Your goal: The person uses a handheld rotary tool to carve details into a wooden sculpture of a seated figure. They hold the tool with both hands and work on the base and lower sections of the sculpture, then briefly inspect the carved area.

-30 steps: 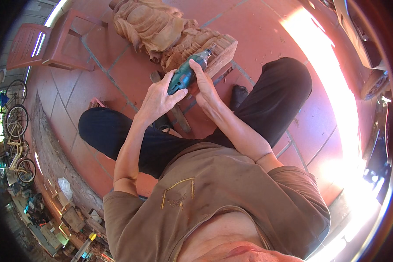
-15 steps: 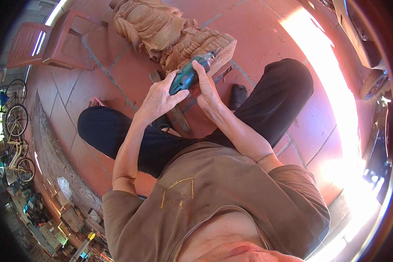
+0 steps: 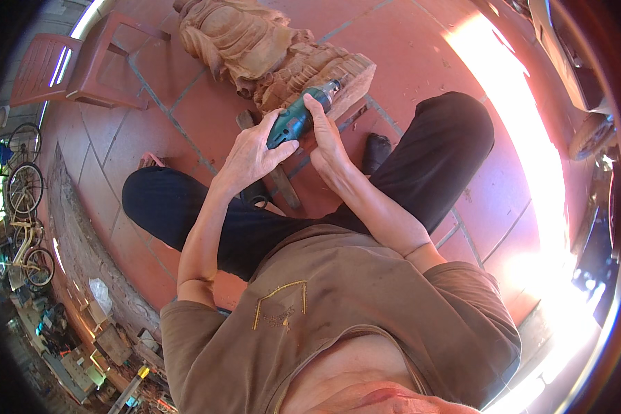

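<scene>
I sit on a red tiled floor with a green handheld power tool (image 3: 298,117) held in both hands. My left hand (image 3: 250,153) grips its rear body. My right hand (image 3: 328,141) wraps the front part, fingers near the metal tip. The tip touches the base of a carved wooden statue (image 3: 276,48) that lies on the floor in front of me. A wooden mallet handle (image 3: 283,185) lies on the floor under my hands.
A red plastic chair (image 3: 76,65) stands at the upper left. Bicycles (image 3: 22,207) are parked along a low stone kerb on the left. My dark-trousered legs are folded to either side. Strong sunlight falls on the floor at the right.
Both hands with the tool have shifted slightly up and right along the statue's base. Nothing else has moved.
</scene>
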Demonstrator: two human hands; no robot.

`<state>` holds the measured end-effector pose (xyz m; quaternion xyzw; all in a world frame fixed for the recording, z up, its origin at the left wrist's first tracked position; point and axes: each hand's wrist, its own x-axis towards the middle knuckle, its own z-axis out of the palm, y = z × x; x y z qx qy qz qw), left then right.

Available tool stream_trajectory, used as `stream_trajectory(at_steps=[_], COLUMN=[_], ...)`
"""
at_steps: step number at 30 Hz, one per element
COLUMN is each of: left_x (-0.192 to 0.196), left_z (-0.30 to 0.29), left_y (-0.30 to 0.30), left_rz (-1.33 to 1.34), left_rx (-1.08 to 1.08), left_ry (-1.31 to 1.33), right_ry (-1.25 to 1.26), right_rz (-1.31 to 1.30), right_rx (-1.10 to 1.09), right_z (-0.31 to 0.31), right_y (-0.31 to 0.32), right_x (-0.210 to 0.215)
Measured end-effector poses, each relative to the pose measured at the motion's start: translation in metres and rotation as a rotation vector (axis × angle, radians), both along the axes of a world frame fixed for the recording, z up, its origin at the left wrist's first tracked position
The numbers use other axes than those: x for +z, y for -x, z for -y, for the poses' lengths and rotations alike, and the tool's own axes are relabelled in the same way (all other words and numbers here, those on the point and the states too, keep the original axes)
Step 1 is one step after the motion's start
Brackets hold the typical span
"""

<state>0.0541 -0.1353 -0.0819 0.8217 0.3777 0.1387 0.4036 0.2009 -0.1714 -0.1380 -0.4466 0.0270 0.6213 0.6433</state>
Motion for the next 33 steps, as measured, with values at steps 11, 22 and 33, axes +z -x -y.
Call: stream_trajectory(at_steps=[11,22,33], left_x=[0.004,0.01,0.007], left_z=[0.004,0.01,0.012], left_y=[-0.003,0.005,0.008], left_rz=[-0.016,-0.007,-0.001], left_rx=[0.06,0.076,0.079], left_ry=[0.021,0.007,0.009], right_ry=[0.001,-0.04,-0.055], right_rz=[0.014,-0.007,-0.027], right_rx=[0.064,0.125,0.181], right_z=[-0.008,-0.003,-0.003], right_y=[0.0,0.004,0.003], right_x=[-0.004,-0.006,-0.024])
